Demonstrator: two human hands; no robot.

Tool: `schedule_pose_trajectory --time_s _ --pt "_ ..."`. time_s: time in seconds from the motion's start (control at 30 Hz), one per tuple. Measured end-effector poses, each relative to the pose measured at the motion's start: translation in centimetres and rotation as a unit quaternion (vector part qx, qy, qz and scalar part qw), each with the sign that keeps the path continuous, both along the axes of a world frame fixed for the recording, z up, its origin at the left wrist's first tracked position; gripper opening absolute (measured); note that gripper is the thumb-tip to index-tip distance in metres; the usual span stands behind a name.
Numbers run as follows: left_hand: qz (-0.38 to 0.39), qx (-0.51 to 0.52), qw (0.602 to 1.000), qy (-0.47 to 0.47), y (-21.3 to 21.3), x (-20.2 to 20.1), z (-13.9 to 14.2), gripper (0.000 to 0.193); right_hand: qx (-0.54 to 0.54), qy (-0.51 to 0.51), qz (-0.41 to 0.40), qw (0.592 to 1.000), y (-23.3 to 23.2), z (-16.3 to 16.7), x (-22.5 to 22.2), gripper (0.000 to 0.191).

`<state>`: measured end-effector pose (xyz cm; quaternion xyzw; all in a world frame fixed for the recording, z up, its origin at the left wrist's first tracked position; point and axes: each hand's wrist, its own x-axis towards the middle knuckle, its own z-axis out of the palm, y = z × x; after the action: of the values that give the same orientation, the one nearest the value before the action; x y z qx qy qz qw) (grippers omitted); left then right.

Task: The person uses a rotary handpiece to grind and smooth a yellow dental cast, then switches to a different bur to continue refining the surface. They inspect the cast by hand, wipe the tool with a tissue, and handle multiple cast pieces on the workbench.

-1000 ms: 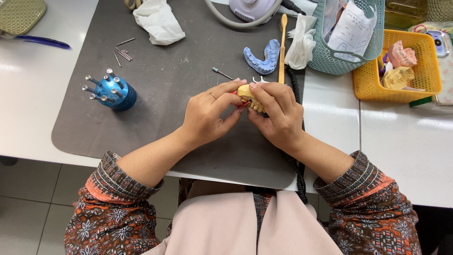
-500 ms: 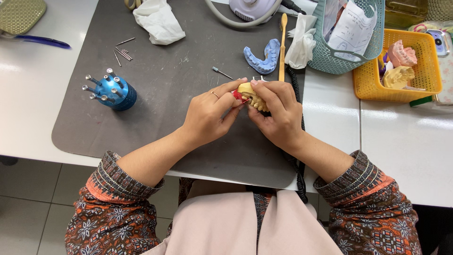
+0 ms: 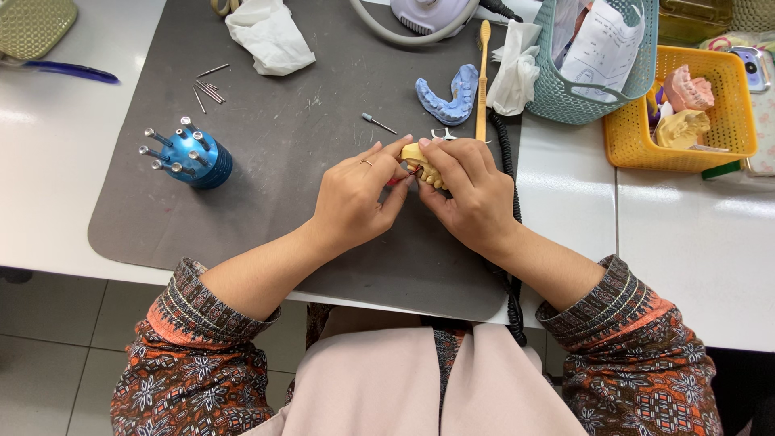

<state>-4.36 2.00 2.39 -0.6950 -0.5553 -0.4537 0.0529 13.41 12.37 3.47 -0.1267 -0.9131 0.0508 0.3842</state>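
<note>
Both hands meet over the middle of the dark grey rubber mat point(image 3: 282, 145) that covers the white desk point(image 3: 678, 266). The right hand point(image 3: 468, 194) is curled closed around a pale yellow plaster dental cast point(image 3: 421, 158), its fingers wrapped over the top so that only the cast's left end shows. The left hand point(image 3: 355, 198) is closed in a pinch on a small red piece point(image 3: 399, 179) pressed against the cast; what that piece is cannot be told. Just beyond the hands lie a blue horseshoe-shaped dental impression point(image 3: 449, 95), a long wooden-handled brush point(image 3: 483, 81) and a single thin metal bur point(image 3: 378, 123). A round blue bur stand with metal pins point(image 3: 194, 158) sits well to the left on the mat. To the right, a teal plastic basket point(image 3: 593, 97) and a yellow plastic basket holding more casts point(image 3: 646, 141) stand on the desk.
</note>
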Motion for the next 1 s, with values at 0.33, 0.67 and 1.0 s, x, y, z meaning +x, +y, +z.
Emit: schedule_pose_trajectory --time_s 0.33,0.67,1.0 --pt "-0.012 -0.002 1.000 -0.002 -0.05 0.10 0.08 0.020 -0.031 0.012 0.008 0.999 0.05 -0.03 0.07 0.053" --pt "-0.011 -0.006 1.000 0.007 -0.11 0.10 0.42 0.022 -0.049 0.029 0.022 0.998 0.34 -0.37 0.10 0.053" --pt "-0.007 -0.001 1.000 0.000 -0.08 0.21 0.57 0.019 -0.116 0.049 0.058 0.990 0.73 -0.72 0.23 0.052"
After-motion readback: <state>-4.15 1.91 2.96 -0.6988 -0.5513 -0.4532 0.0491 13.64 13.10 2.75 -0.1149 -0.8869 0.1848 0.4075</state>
